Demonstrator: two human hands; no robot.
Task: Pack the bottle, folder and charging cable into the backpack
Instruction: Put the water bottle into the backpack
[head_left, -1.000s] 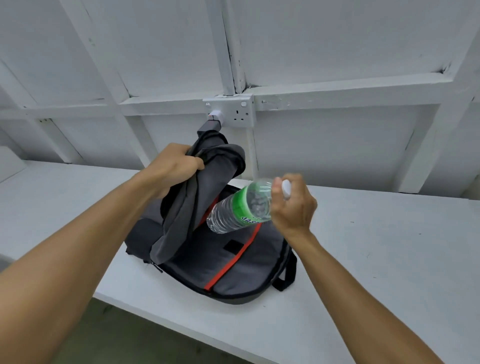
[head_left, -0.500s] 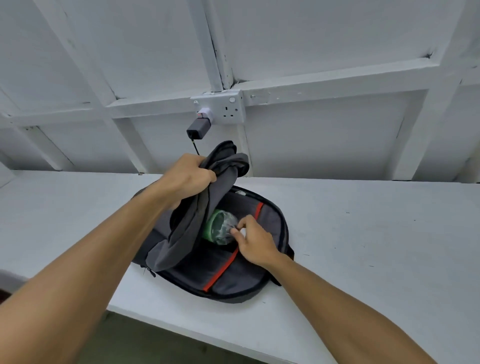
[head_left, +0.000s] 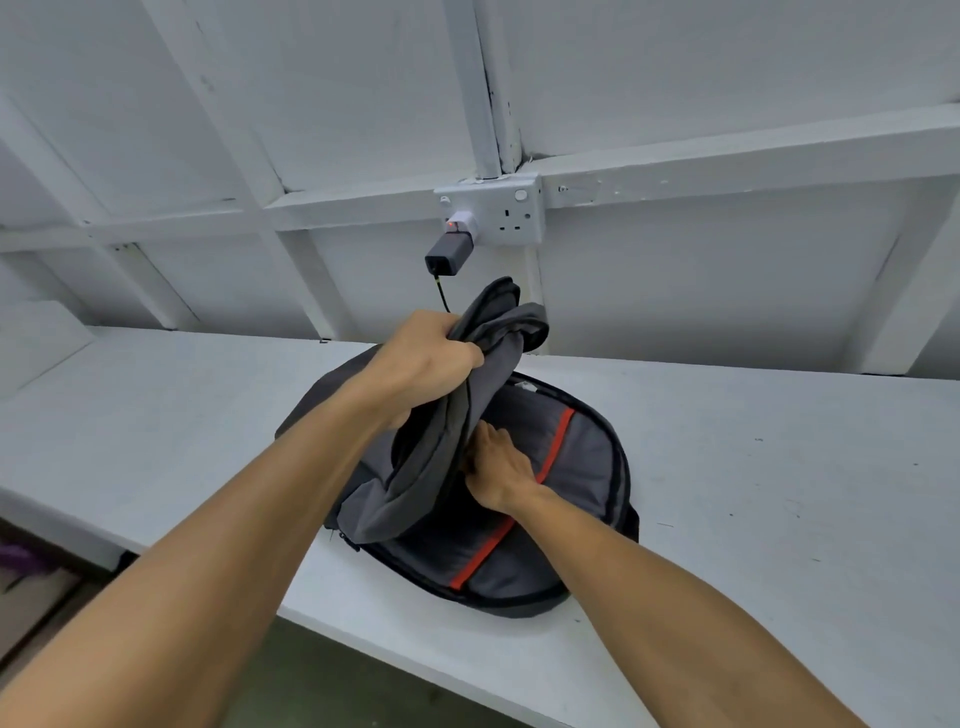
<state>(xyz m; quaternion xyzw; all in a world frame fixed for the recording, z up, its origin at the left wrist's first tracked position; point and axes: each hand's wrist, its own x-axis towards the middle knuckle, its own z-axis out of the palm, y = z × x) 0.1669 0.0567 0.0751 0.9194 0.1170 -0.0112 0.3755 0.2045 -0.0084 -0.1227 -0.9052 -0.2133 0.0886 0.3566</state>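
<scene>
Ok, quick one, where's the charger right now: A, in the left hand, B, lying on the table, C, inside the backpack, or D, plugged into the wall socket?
D: the charger hangs from the wall socket, its cable running down behind the backpack, while the left hand grips only the backpack's flap.

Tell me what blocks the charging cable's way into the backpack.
The charging cable hangs from the charger plugged into the wall socket. The left hand holds the backpack flap up, so the opening looks clear.
</scene>
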